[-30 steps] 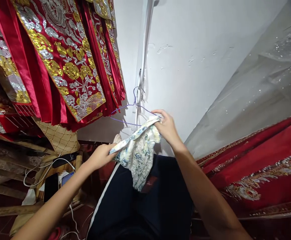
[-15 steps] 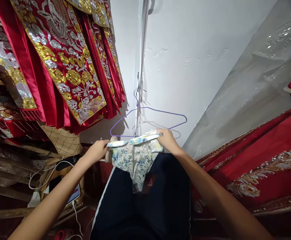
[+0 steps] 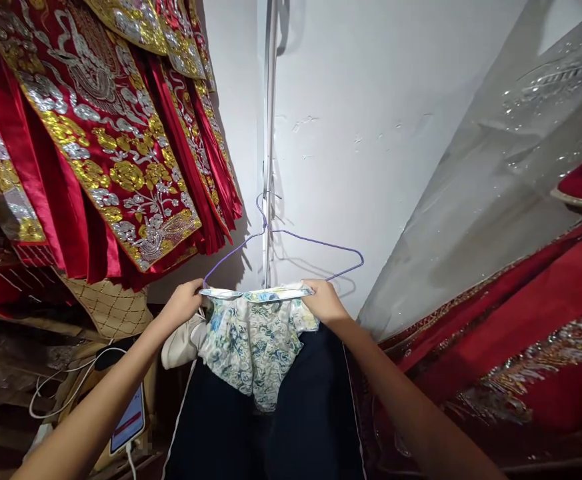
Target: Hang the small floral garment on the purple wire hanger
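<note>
A small floral garment [image 3: 251,343], white with blue and green print, hangs stretched between my two hands. My left hand [image 3: 183,303] pinches its left top corner, and my right hand [image 3: 323,301] grips its right top corner. Its top edge lies along the bottom bar of a purple wire hanger [image 3: 315,241], which hooks onto a white pipe [image 3: 269,133] running down the wall corner. Below the garment I see my own dark trousers [image 3: 271,427] with a white side stripe.
Red robes with gold and silver embroidery [image 3: 95,140] hang at the left. More red embroidered cloth [image 3: 511,333] under a clear sequinned sheet [image 3: 495,180] lies at the right. A phone [image 3: 129,420] with white cables sits low left.
The bunched garment has been pulled flat and wide between my hands along the hanger's bottom bar. The hanger has turned face-on and the camera has tilted down slightly.
</note>
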Demonstrator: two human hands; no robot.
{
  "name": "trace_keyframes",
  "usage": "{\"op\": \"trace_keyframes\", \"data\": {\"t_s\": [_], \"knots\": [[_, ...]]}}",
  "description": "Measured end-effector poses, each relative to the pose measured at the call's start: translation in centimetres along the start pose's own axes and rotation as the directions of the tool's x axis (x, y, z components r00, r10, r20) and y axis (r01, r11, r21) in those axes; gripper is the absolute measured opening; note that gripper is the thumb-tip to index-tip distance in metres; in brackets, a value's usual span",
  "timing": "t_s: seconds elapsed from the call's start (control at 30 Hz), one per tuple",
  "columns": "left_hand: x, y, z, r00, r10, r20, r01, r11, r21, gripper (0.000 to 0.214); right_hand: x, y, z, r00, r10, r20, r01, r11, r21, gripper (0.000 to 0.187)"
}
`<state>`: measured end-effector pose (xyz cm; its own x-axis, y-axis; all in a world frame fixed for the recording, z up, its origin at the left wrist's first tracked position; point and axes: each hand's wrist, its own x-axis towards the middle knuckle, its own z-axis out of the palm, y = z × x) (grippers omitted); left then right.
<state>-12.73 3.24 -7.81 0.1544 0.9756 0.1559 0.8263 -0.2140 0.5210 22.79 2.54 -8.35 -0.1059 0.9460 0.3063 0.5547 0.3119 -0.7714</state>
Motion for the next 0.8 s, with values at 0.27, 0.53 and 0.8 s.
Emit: {"op": "trace_keyframes", "data": {"t_s": [0.27, 0.53, 0.8], "knots": [[1.2, 3.1, -2.4, 0.960, 0.165, -0.227, -0.247, 0.879, -0.407, 0.043, -0.3, -1.0, 0.1, 0.999, -0.001, 0.033, -0.004, 0.986, 0.164, 0.007], [2.8, 4.9, -4.8, 0.977, -0.040, -0.210, -0.108, 0.754, -0.648, 0.027, -0.8, -2.3, -0.6, 0.988, -0.115, 0.099, 0.101, 0.985, 0.141, 0.022], [2.4, 5.5, -4.4, 0.994, -0.062, -0.086, -0.010, 0.751, -0.660, 0.013, 0.2, -0.2, -5.6, 0.959, -0.030, -0.281, 0.049, 0.997, 0.060, 0.101]]}}
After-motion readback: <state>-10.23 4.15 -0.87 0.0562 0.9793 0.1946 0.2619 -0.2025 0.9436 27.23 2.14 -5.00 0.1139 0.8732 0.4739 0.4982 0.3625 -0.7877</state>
